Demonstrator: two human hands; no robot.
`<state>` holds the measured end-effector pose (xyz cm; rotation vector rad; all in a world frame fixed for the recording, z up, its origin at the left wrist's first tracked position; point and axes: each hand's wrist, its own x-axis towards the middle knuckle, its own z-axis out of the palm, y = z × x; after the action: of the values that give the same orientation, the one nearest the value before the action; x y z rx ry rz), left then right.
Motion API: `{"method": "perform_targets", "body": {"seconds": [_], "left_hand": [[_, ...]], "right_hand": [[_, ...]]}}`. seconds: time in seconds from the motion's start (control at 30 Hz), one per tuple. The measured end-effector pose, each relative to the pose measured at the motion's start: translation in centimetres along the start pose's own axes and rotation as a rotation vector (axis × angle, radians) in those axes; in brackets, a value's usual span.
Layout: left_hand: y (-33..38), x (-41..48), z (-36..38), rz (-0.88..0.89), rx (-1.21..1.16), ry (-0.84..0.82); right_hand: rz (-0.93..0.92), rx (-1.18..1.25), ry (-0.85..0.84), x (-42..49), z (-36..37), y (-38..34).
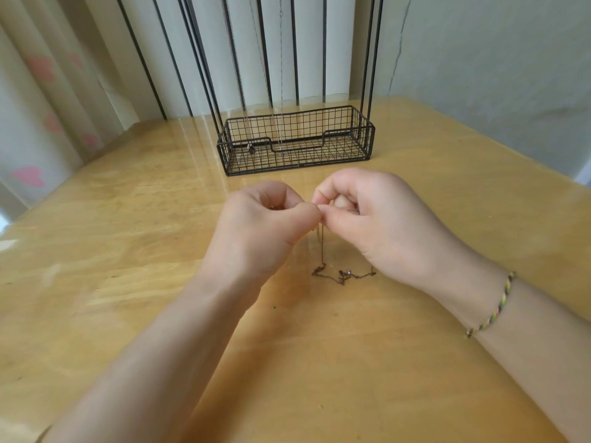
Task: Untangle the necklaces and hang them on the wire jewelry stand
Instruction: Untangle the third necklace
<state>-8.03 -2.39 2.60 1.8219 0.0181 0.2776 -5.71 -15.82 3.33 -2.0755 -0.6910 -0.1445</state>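
On the table (128,251), left hand (262,231) and right hand (367,215) both pinch one necklace (343,274)

Nothing here can be read. No lettering, brand mark or number shows on the wire jewelry stand (236,161) beyond the right hand (377,219), on the table (128,251) beneath it, or on the braided bracelet (492,306) at its wrist.

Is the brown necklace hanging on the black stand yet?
No, the left hand and right hand pinch the brown necklace over the table, in front of the stand.
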Motion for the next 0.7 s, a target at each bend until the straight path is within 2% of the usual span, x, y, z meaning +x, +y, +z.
{"method": "perform_targets", "body": {"seconds": [0.2, 0.7], "left_hand": [[0.04, 0.1, 0.14, -0.055, -0.118, -0.004], [0.21, 0.57, 0.11, -0.232, -0.447, -0.128]], "right_hand": [[0.019, 0.054, 0.029, 0.09, -0.05, -0.12], [0.192, 0.474, 0.063, -0.08, 0.29, -0.23]]}}
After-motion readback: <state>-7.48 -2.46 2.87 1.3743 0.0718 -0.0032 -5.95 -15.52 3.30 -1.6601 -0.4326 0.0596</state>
